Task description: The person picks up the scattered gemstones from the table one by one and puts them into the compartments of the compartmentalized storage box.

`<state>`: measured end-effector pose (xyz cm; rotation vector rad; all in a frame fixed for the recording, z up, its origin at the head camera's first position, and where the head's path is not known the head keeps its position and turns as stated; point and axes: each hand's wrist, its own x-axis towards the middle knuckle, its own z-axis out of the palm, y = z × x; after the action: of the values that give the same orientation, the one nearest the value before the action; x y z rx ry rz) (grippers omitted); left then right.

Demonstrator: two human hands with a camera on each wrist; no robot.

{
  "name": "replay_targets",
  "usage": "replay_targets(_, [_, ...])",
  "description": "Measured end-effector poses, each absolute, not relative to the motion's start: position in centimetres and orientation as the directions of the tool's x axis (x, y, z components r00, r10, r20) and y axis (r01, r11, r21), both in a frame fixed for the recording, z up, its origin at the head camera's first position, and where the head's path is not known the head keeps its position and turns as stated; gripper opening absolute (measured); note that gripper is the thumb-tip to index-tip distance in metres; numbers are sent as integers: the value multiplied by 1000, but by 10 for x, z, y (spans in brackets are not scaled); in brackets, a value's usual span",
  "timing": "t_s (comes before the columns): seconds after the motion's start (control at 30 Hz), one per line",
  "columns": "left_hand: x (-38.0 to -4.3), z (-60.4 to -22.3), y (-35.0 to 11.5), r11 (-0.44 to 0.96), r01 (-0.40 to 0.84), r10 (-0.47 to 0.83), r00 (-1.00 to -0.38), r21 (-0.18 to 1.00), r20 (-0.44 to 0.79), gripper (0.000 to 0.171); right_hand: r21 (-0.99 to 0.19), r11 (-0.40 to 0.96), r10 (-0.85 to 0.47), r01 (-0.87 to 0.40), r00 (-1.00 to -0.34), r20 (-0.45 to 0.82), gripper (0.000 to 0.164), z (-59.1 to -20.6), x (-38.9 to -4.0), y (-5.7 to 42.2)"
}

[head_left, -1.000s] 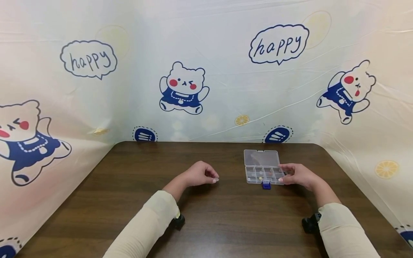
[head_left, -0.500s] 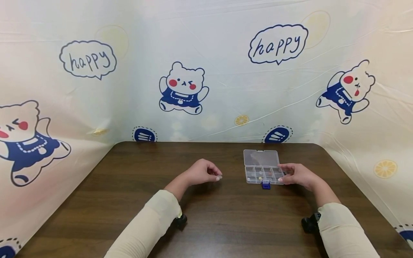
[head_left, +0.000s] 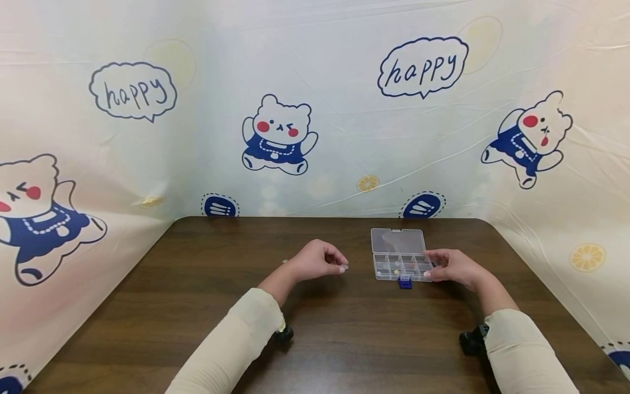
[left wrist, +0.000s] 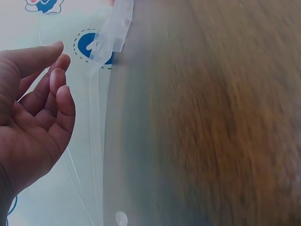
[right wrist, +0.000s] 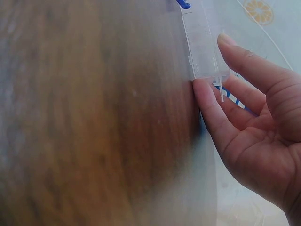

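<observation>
A clear plastic compartment box (head_left: 397, 241) lies on the table with its lid opened back and a blue latch (head_left: 406, 283) at its front. Small beads, one of them a yellow bead (head_left: 396, 272), sit in its compartments. My right hand (head_left: 458, 266) holds the box's right end, thumb at the front and fingers behind. Left of the box, my left hand (head_left: 317, 260) pinches a small pale, see-through piece (head_left: 345, 267) between thumb and fingertips. In the left wrist view the other fingers curl loosely, and the pinched piece is hardly visible there.
Behind the left wrist a small clear oval piece (head_left: 285, 261) lies on the brown wooden table (head_left: 197, 290); the left wrist view also shows this oval (left wrist: 121, 218). A printed curtain (head_left: 334, 137) stands behind the table's far edge and along both sides.
My left hand has moved right toward the box with the pale piece, uncovering the small clear oval behind its wrist. The right hand and the box have stayed in place.
</observation>
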<state>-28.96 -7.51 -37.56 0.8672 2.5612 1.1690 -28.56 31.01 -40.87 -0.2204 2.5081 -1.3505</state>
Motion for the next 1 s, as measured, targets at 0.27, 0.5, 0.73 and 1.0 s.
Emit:
replay_targets(0.27, [-288,-372,-64,489,436,586,-806,756,86,6,-832,555,-264,2,-948,-178,78,-406,-284,308])
replay_targets(0.5, [-287,-368,-55,479,445,596,-798,757,92,6,-833,553,-261,4,-949,-177,78,-406,-283,308])
replay_targets(0.73, [-286,-366,-47,470,449,597,-796,760,101,6,-831,556,-261,1,-949,-176,78,-406,-283,307])
replay_targets(1.0, [-284,-363,-40,460,446,590,-800,768,112,5,-829,559,-258,4,-949,-179,78,-406,-283,308])
